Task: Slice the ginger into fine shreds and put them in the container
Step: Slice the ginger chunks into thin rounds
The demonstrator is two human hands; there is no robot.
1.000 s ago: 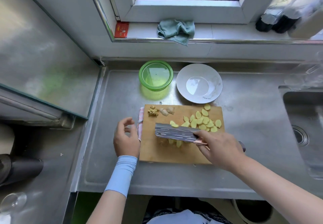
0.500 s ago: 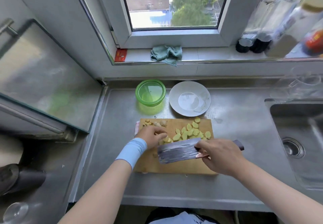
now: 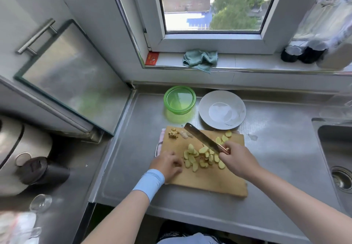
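**Ginger lay in slices, shredding not yet begun**

A person's right hand gripped the handle of a knife, its blade angled toward the upper left above a wooden cutting board at the centre of the frame. The ginger slices lay in a loose pale-yellow pile on the board just below the blade, with a few more near the board's upper right corner. The left hand rested on the board at the pile's left edge, fingers curled. Whether they pinched a slice could not be told.

A green container stood just above the board, beside a white plate, and no ginger was visible in it. Knobbly scraps sat at the board's upper left.

The step in hand appeared to be gathering slices for the fine cut. It would go best with 2 or 3 slices laid flat and overlapping. The left fingertips should be tucked back behind the knuckles, and the blade brought down in close, parallel strokes. The scraps were best kept out of the pile.
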